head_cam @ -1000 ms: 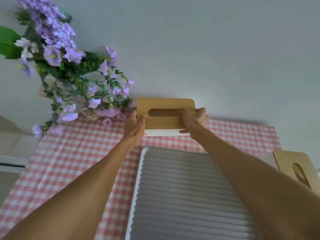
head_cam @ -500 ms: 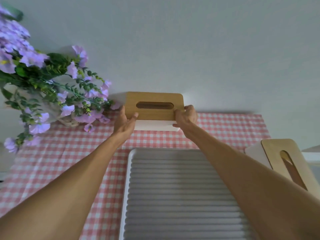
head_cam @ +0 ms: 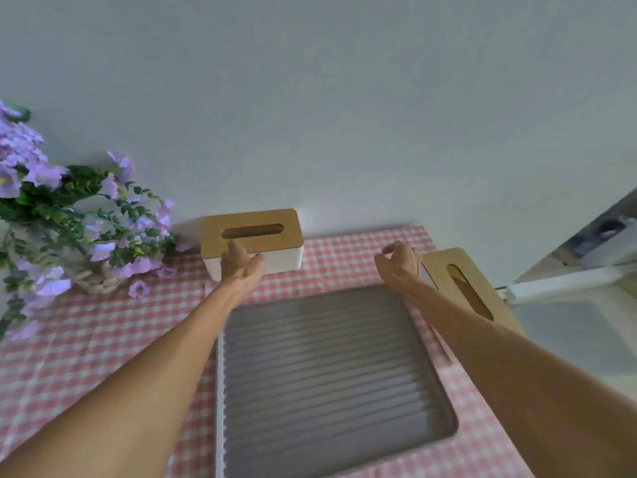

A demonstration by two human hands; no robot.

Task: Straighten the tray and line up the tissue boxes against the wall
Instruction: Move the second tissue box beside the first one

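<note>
A white tissue box with a wooden slotted lid (head_cam: 267, 227) stands against the wall at the back of the table. My left hand (head_cam: 241, 265) hovers in front of it, fingers apart, holding nothing. A second tissue box (head_cam: 463, 288), also wood-lidded, lies skewed at the table's right edge. My right hand (head_cam: 398, 265) is just left of that box, fingers loosely curled and empty. The grey ribbed tray (head_cam: 331, 370) with a white rim lies between my forearms, turned a little askew.
A basket of purple flowers (head_cam: 69, 222) stands at the back left on the pink checked tablecloth (head_cam: 86, 339). The plain wall (head_cam: 344, 115) runs along the back. A white window sill or ledge (head_cam: 568, 281) lies beyond the table's right edge.
Both hands let go of the first tissue box, which now stands against the wall. My right hand moved right toward the second box. The view shifted right.
</note>
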